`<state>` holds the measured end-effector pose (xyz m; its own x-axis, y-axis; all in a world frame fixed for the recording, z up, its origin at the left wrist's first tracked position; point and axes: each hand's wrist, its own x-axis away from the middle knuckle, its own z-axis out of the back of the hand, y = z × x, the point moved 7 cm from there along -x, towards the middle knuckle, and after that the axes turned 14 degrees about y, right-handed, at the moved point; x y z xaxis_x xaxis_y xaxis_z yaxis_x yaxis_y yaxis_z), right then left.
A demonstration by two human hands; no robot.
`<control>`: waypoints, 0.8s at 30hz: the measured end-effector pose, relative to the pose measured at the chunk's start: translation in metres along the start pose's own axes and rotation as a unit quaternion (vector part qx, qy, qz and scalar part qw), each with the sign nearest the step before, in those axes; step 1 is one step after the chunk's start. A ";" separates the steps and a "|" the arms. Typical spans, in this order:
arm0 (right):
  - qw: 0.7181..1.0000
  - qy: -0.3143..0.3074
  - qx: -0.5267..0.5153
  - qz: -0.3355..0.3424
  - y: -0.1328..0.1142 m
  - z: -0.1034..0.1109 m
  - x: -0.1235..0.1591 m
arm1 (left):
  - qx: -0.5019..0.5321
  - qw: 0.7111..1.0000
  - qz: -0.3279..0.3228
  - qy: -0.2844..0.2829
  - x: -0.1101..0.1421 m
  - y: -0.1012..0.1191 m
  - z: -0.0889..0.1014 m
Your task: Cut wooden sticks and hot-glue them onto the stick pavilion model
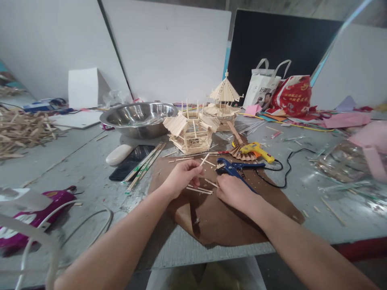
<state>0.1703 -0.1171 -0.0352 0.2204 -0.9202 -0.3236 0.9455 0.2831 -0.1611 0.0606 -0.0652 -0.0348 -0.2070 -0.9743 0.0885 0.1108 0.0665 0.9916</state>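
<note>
My left hand (185, 177) pinches a short thin wooden stick (204, 159), its free end pointing up and away. My right hand (234, 191) is closed, with another thin stick (211, 183) at its fingertips. Right behind that hand lies a blue-handled cutter (232, 166), one handle partly hidden by the hand. More cut sticks (199, 191) rest on the brown sheet (223, 225) between my hands. Beyond them stands a partly roofed model pavilion (193, 135) of sticks. Behind it is a second stick pavilion (224, 90) with a pointed roof.
A yellow glue gun (256, 151) with a black cord lies at right, near a folded brown paper fan (242, 151). Left are a phone (133, 162), wrapped sticks (145, 167), a steel basin (139, 119) and a purple power strip (39, 213). Bags (292, 96) stand behind.
</note>
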 end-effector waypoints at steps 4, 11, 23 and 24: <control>0.972 0.050 -0.204 -0.107 0.015 0.002 -0.008 | 0.031 0.999 0.028 0.005 0.003 -0.003 -0.003; 0.782 -0.012 -0.570 -0.254 0.014 -0.008 -0.007 | 0.068 0.996 0.058 -0.009 0.007 -0.007 -0.013; 0.795 -0.002 -0.557 -0.239 0.011 -0.013 -0.008 | 0.188 0.972 0.132 -0.054 0.013 -0.017 -0.029; 0.800 0.003 -0.551 -0.239 0.012 -0.013 -0.008 | 0.189 0.971 0.133 -0.053 0.013 -0.016 -0.030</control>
<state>0.1773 -0.1029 -0.0469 -0.1081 -0.9940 0.0169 0.1358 -0.0316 -0.9902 0.0852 -0.0856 -0.0526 -0.3213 -0.8856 0.3355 -0.1869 0.4066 0.8943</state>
